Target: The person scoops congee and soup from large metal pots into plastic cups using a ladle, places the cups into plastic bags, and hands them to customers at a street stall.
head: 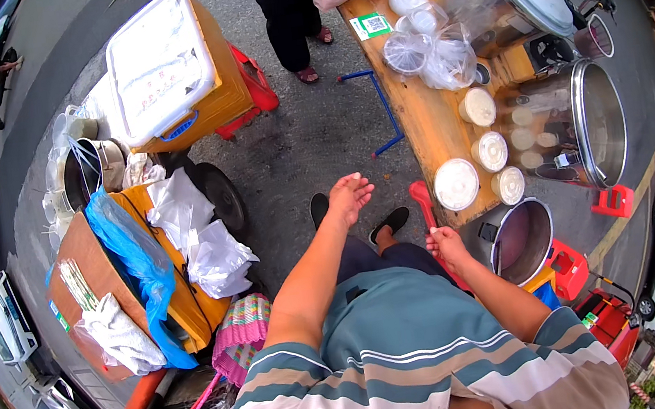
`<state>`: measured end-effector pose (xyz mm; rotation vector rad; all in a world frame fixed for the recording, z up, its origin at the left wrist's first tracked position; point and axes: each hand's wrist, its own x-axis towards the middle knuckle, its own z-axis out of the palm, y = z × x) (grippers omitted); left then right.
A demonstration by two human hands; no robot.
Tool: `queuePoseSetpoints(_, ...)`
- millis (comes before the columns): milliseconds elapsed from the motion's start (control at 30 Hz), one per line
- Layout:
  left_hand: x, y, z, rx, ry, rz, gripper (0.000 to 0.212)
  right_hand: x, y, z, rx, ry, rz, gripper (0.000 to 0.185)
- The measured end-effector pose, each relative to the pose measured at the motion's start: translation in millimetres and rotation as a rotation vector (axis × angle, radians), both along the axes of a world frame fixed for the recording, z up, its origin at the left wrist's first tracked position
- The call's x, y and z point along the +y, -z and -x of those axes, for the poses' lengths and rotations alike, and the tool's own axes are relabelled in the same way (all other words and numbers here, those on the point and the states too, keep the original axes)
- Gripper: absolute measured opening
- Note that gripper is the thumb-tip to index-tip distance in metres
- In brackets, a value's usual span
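Observation:
My left hand (351, 199) hangs in the air over the asphalt, between the cart side and the wooden table. Its fingers are loosely curled and partly apart, with nothing visible in them. Just off the near corner of the wooden table (394, 96) is my right hand (448, 245), fingers curled in. A red plastic stool (421, 195) shows behind it; whether the hand touches it or holds anything small I cannot tell. Nearest on the table are a white-lidded round tub (456, 184) and several smaller lidded plastic cups (490, 152).
Large steel pots (599, 122) line the table's far side, with bagged lids (424, 46) nearby. On the left stand a lidded yellow box (219, 88) and a second yellow box (192, 309) with plastic bags (219, 256). A person (285, 24) stands beyond the table. A pot (524, 240) sits right.

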<state>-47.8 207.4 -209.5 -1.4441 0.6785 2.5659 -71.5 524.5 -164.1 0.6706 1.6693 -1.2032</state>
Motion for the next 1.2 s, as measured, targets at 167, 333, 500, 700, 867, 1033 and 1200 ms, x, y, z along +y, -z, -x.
queuePoseSetpoints(167,-248.3,48.2,-103.5,0.051,-0.992,-0.123,0.021,-73.4,-3.0,-21.2,-0.043,-0.205,-0.019,0.016)
queuePoseSetpoints(333,-408.5,68.6,-223.7,0.266,-1.497,-0.271,0.041,-148.3,-12.1,-21.1,-0.008,-0.380,0.015,0.013)
queuePoseSetpoints(500,-434.7,89.5,-260.1,0.000,-1.672,-0.258,0.034,-184.5,-17.1,-14.2,0.000,-0.402,0.002,0.012)
queuePoseSetpoints(700,-437.4,97.0,-262.0,-0.123,-1.723,-0.240,0.018,-199.8,-20.7,-4.2,0.013,-0.402,0.003,0.010)
queuePoseSetpoints(867,-418.6,84.7,-244.7,-0.258,-1.658,-0.125,0.016,-202.0,-29.0,-0.9,0.041,-0.374,-0.007,0.008)
queuePoseSetpoints(1033,-389.8,72.8,-226.3,-0.261,-1.239,0.024,0.010,-198.4,-19.8,-2.5,0.049,-0.359,0.014,0.008)
queuePoseSetpoints(1200,-384.7,60.0,-228.6,-0.297,-1.207,0.001,0.008,-209.1,-15.4,-9.1,0.042,-0.391,0.015,0.010)
